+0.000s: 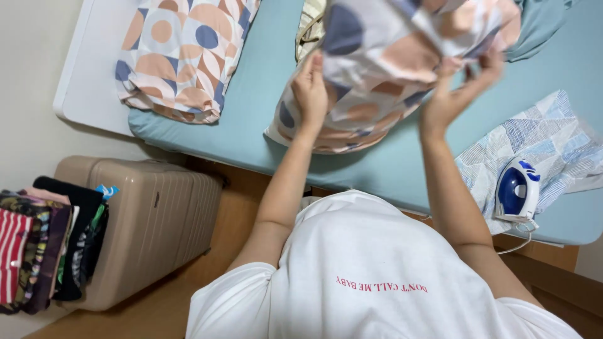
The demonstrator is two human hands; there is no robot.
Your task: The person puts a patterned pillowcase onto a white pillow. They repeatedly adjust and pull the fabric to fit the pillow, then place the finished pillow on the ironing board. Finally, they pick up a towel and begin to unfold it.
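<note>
Soft, even indoor light with faint shadows and no glare; the raised pillowcase (pixel 402 56) and right hand (pixel 461 85) are motion-blurred.

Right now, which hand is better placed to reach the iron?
Probably the right hand: it grips the pillowcase on the side where the iron lies. The left hand is farther away.

Peach, navy and white circle-patterned pillowcase (pixel 377 69); teal bedsheet (pixel 264 94); beige suitcase (pixel 157 220); blue-and-white iron (pixel 516 191)
</note>
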